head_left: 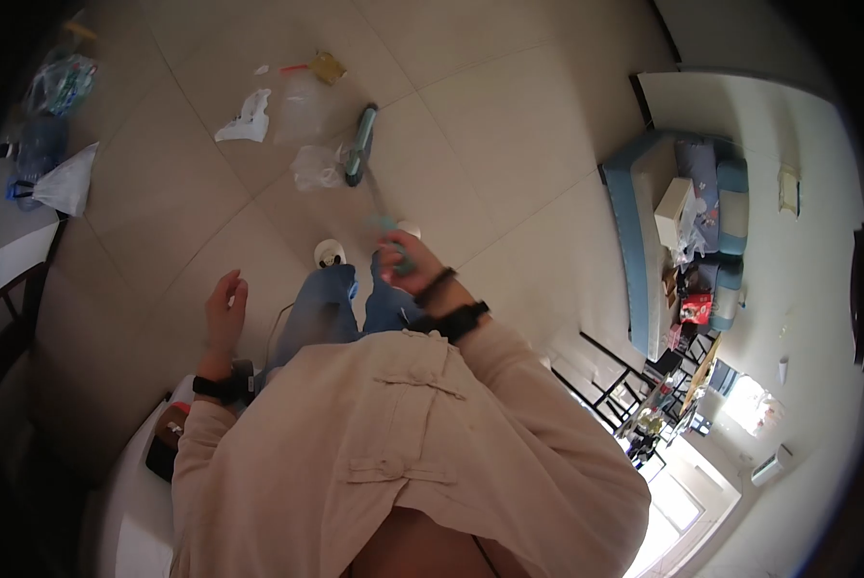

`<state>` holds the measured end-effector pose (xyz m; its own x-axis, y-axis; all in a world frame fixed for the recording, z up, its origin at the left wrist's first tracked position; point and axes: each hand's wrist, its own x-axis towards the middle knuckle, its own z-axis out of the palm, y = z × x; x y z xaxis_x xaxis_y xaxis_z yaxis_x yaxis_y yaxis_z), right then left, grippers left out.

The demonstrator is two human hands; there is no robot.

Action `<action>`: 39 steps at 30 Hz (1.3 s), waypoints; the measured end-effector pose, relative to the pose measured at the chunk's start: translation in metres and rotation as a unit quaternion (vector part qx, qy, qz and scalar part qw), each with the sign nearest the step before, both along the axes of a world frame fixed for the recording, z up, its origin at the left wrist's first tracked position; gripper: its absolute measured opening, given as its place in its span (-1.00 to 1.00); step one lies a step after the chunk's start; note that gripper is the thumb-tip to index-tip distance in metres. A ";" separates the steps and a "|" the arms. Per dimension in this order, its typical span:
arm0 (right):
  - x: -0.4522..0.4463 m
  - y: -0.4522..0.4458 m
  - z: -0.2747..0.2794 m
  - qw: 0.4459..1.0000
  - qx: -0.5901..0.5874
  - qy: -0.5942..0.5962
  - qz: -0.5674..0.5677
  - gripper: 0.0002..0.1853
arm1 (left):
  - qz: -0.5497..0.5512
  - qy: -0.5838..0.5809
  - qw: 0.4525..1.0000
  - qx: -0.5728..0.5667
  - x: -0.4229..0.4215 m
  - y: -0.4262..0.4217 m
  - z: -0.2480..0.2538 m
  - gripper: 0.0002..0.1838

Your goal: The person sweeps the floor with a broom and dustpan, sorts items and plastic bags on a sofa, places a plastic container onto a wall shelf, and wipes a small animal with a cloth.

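My right hand is closed round the teal grip of a broom, in front of my legs. Its thin shaft is blurred, and the narrow teal-and-dark head rests on the tiled floor. Left of the head lie a crumpled clear plastic bag, a flat clear bag with a red strip, a torn white piece and a yellowish wrapper. My left hand hangs beside my left leg, fingers loosely bent and apart, holding nothing.
At the far left are a large clear bottle, a white plastic bag and a dark-legged piece of furniture. A blue-and-beige sofa with boxes and bags stands at the right. Behind it is a cluttered table.
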<state>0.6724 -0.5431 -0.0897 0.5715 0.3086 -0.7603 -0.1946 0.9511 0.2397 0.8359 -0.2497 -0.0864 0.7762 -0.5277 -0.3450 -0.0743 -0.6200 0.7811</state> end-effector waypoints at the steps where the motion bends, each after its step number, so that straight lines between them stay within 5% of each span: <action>1: -0.015 -0.016 0.015 1.000 0.007 0.007 0.002 -0.88 | 0.001 -0.009 1.000 -0.005 0.003 -0.002 -0.001 -0.71; 4: -0.074 -0.060 0.042 0.997 -0.052 0.012 -0.058 -0.83 | 0.038 0.012 0.999 0.009 0.006 -0.015 -0.006 -0.72; 9: -0.077 -0.145 0.058 0.943 -0.265 0.145 0.140 -0.82 | 0.061 -0.003 0.998 0.014 0.008 -0.050 -0.005 -0.72; 11: -0.060 -0.196 0.036 0.876 -0.352 0.210 0.255 -0.83 | 0.082 -0.013 0.996 0.016 0.006 -0.067 -0.012 -0.72; 17: 0.022 -0.277 -0.046 0.923 -0.217 0.184 0.257 -0.84 | 0.174 -0.007 0.979 0.108 -0.015 -0.134 -0.001 -0.70; 24: 0.082 -0.255 -0.009 0.905 -0.167 0.097 0.380 -0.83 | 0.239 0.022 0.967 0.088 -0.029 -0.227 0.006 -0.71; 27: 0.072 -0.310 -0.017 0.963 -0.053 0.045 0.261 -0.83 | 0.250 0.031 0.965 0.077 -0.019 -0.249 0.012 -0.71; 31: 0.045 -0.394 0.021 0.949 -0.169 0.054 0.262 -0.80 | 0.304 0.040 0.949 0.070 -0.018 -0.257 0.007 -0.71; 33: 0.063 -0.419 0.028 0.883 -0.311 0.100 0.337 -0.79 | 0.321 0.047 0.943 0.077 -0.018 -0.261 0.011 -0.72; 36: 0.121 -0.468 -0.013 0.779 -0.424 0.122 0.446 -0.80 | 0.336 0.050 0.936 0.088 -0.027 -0.266 0.014 -0.71; 39: 0.202 -0.497 -0.063 0.793 -0.386 0.144 0.448 -0.86 | 0.348 0.043 0.931 0.102 -0.039 -0.268 0.020 -0.71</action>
<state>0.8748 -1.0397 -0.1522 0.1550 -0.1288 -0.9795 -0.9182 0.3469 -0.1909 0.7969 -0.5173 -0.0665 0.8709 0.1761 -0.4588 0.4576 -0.6310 0.6264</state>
